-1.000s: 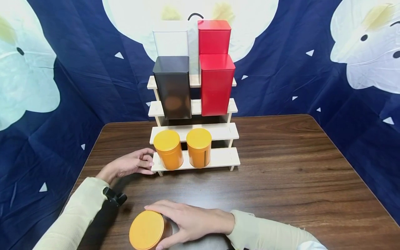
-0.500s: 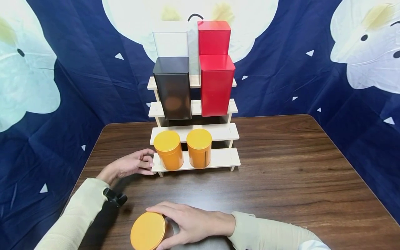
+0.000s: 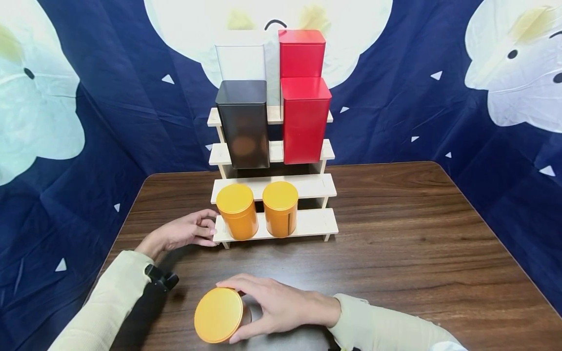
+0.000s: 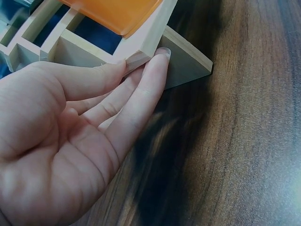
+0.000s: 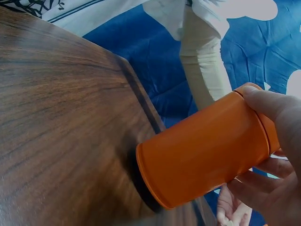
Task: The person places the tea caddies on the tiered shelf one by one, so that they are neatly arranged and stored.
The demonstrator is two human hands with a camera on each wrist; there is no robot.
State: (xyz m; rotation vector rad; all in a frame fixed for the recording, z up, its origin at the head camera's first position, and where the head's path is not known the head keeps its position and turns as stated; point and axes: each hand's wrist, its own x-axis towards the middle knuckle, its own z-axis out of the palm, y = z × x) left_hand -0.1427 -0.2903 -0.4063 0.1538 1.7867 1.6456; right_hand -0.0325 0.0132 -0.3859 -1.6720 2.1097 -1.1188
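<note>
My right hand [image 3: 285, 307] grips an orange round tin [image 3: 218, 315] by its upper part at the front of the table. In the right wrist view the thumb lies on one side of the tin [image 5: 202, 150] and the fingers on the other, its base close over the wood. My left hand [image 3: 186, 231] pinches the left end of the lowest board of a wooden stepped stand [image 3: 316, 222]. In the left wrist view, thumb and fingers [image 4: 148, 84] meet the board's corner. Two more orange tins, a left one [image 3: 238, 214] and a right one [image 3: 280, 212], stand on that lowest step.
Higher on the stand are a black square tin [image 3: 243, 126], a red square tin [image 3: 306, 124] in front of another red tin [image 3: 302, 56], and a white tin [image 3: 241, 62]. Behind the brown wooden table [image 3: 417, 234] hangs a blue patterned cloth [image 3: 386, 126].
My right hand and the orange tin have moved a little to the right and away from the table's front edge. The left hand stays at the stand.
</note>
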